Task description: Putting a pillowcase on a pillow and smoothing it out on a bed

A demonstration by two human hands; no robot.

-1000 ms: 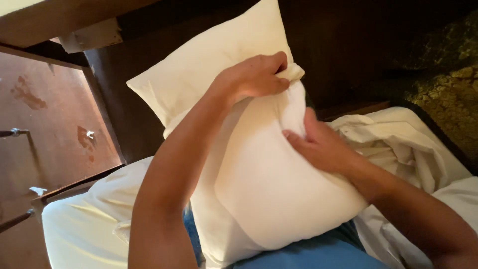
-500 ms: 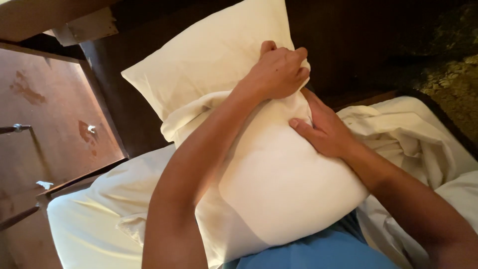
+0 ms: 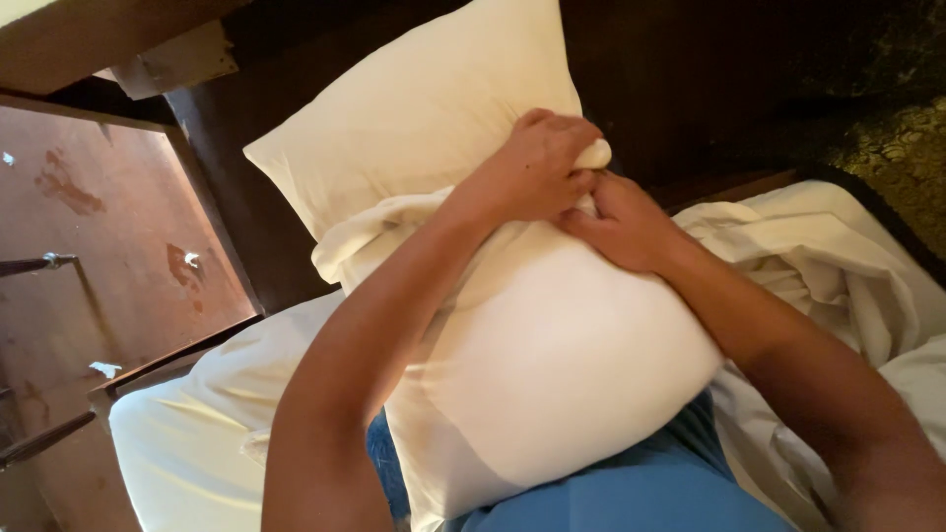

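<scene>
Head view, looking down, nearest things first

Blue cloth (image 3: 641, 498) at the very bottom, close to the camera, tucked under the big white pillow (image 3: 562, 374)

Two bare arms coming up from the bottom edge, one on each side of that pillow

White pillow puffy and round, pressed against the blue cloth, lying across the middle of the view, half inside a cream pillowcase (image 3: 384, 232). Open edge of the case bunched in folds over the top of the pillow, just under the left forearm

Left hand (image 3: 537, 167) curled into a fist, fingers closed tight on a pinch of cream cloth at the far top corner of the pillow

Right hand (image 3: 626, 227) just beside it, touching it, lying on the pillow with fingers bent onto the same bunch of cloth. Cannot tell how firm that hold is, since the left hand hides the fingertips

White sheet (image 3: 818, 266) crumpled in a heap on the right, next to the right forearm

Pale yellow sheet (image 3: 177, 443) smooth on the bed at the lower left

Farther off, dark wooden headboard (image 3: 690, 79) behind the cream corner sticking up

Reddish floor (image 3: 79, 246) on the left, with dark marks on it

Patterned gold and dark carpet (image 3: 902, 148) at the far right
</scene>
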